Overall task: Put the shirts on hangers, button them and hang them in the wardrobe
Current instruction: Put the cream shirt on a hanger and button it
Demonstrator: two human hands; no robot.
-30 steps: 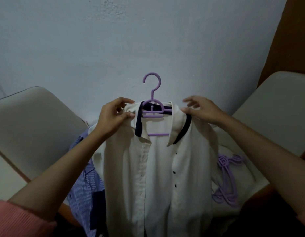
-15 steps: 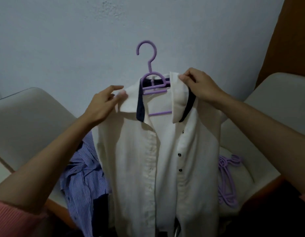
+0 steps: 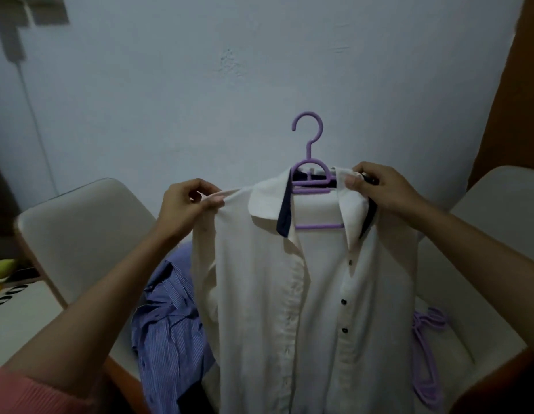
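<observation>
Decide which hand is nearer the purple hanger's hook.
Right. The right hand pinches the collar beside the hanger; the left hand holds the white shirt at its shoulder, farther away.

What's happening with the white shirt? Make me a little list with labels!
shirt held up: white shirt with dark collar lining, on a purple hanger
buttons: undone, front open at the top
left hand: pinches the shirt's shoulder
right hand: grips the collar at the hanger
still waiting: blue striped shirt crumpled below
spare hangers: purple, lying on the right
behind: pale wall
</observation>
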